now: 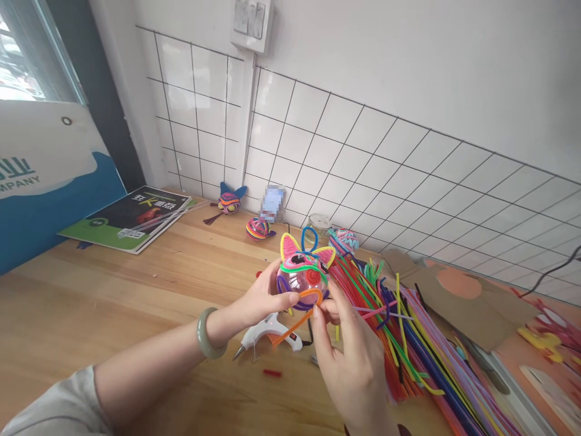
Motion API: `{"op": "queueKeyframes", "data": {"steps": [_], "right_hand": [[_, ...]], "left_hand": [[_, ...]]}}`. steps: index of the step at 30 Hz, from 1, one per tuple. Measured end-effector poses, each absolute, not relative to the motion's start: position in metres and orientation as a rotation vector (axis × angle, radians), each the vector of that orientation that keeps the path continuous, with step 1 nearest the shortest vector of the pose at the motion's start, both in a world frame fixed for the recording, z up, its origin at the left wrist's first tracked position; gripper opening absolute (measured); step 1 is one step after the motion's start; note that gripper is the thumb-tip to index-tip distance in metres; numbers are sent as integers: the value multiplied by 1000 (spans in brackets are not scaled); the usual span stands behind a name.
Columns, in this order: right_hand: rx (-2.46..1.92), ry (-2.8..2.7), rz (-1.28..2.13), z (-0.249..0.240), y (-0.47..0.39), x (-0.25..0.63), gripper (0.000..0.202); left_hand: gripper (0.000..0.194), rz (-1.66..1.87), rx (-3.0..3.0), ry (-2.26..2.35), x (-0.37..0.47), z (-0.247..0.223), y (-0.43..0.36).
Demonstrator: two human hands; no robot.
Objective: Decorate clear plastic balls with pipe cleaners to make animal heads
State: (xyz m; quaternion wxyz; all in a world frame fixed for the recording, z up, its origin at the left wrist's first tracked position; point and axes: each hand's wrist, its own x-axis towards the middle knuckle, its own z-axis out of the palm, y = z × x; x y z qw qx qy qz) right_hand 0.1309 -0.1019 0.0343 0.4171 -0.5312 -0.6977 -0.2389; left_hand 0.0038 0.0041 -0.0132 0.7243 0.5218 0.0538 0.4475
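Facing white wall [408,66]: hands [356,357] above tabletop [172,303]

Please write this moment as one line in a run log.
left hand: holds eared ball; right hand: pinches orange pipe cleaner by ball; white glue gun: on table; pipe cleaner bundle: at right
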Motion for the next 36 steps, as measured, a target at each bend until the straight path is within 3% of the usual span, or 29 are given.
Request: {"op": "queueKeyframes", "data": {"steps": [5,15,26,36], "right_hand": [[-1280,-1745,-689,34,-101,131,24],[-1247,-1790,-681,30,-104,133,35],[-1263,-1799,-679,37,-109,132,25],[-1279,-1738,-519,35,-106,136,31]], "left_hand": [[54,992,1156,140,4,-10,2],[53,998,1150,126,4,-5,0],[53,994,1157,136,4,-11,4],[53,995,1224,203,3,-9,4]]}}
